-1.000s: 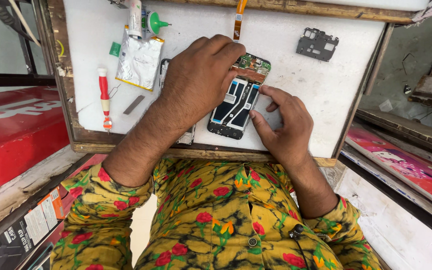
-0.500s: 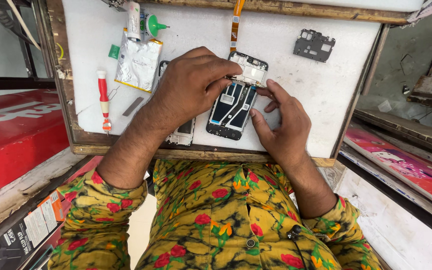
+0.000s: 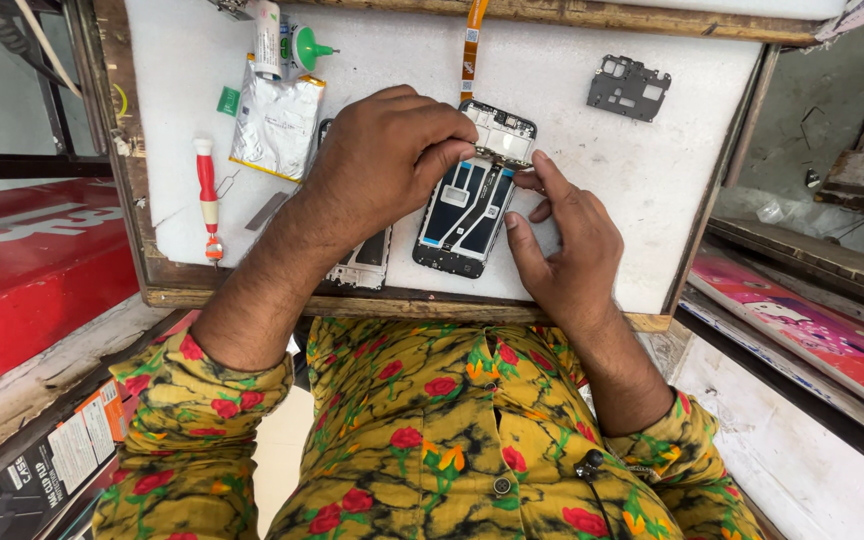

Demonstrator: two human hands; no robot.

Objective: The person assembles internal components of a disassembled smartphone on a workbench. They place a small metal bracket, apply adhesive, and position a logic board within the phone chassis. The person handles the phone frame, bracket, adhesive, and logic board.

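An opened phone frame [image 3: 467, 215] lies on the white work mat [image 3: 572, 190], its inside facing up. My left hand [image 3: 387, 150] reaches over it from the left, and its fingertips press on a pale plate [image 3: 500, 132] at the phone's top end. On the phone's right side rests my right hand [image 3: 562, 245], with the index fingertip touching the lower edge of that plate. A second phone part [image 3: 362, 265] lies partly hidden under my left forearm.
A red-handled screwdriver [image 3: 207, 195], a silver foil pouch [image 3: 277, 125], a green-capped bottle [image 3: 304, 48] and a white tube [image 3: 267, 35] sit at the left. An orange flex strip [image 3: 470, 45] and a dark metal cover [image 3: 629, 88] lie at the top.
My left hand has shifted left off the phone, uncovering its inside. A pale plate now covers the phone's top end, where a circuit board showed before. My right index finger has reached up to it.
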